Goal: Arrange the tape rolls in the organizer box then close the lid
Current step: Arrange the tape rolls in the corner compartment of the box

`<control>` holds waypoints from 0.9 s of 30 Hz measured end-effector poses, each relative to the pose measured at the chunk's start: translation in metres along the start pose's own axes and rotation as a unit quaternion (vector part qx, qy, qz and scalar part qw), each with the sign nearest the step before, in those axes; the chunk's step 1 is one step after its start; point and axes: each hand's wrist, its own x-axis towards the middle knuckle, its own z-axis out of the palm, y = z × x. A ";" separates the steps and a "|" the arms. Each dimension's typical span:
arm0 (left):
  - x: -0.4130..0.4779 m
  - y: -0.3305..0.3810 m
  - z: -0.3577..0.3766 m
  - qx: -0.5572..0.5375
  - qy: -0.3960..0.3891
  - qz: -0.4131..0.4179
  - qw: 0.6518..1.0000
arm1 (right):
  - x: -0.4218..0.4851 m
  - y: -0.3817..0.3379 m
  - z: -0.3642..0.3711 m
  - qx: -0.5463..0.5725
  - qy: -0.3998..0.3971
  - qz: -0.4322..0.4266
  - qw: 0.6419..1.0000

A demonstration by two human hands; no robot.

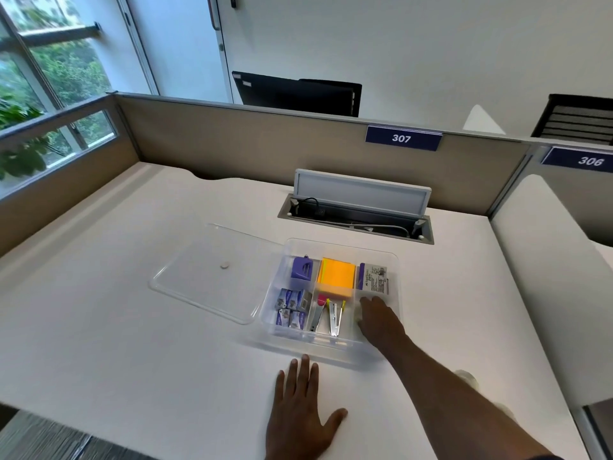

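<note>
Right hand: reaches into the front right compartment of the organizer box, palm down, fingers curled over something pale; whether it grips a tape roll cannot be told, the hand hides it.
Left hand: flat and open on the desk, fingers spread, just in front of the box's near wall; judged to be steadying the body, holding nothing.
Tape rolls: none plainly seen; a blurred pale round shape lies on the desk beyond the right forearm, possibly a roll waiting its turn.
Lid: clear, lying flat on the desk left of the right hand, touching the box's left side; off so the compartments stay reachable, closing not yet done.
Staple boxes: purple, stacked in the compartment left of the right hand.
Staplers: two, just left of the right hand.
Sticky notes: orange-yellow pad, beyond the fingertips.
Printed pack: directly beyond the right hand; print too small to read.
Desk signs: "307" and "306" on the partition, far beyond both hands.
</note>
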 end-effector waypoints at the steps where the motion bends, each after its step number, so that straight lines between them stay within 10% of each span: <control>1: 0.000 0.000 0.000 0.003 -0.002 -0.004 1.000 | -0.001 0.000 -0.001 0.003 0.008 0.004 1.000; 14: -0.002 0.002 0.008 -0.009 0.025 -0.028 0.999 | -0.038 0.056 -0.047 0.092 0.292 0.151 0.940; 27: 0.005 -0.002 0.021 0.007 0.058 -0.047 0.997 | -0.081 0.117 -0.019 -0.057 -0.102 0.199 0.973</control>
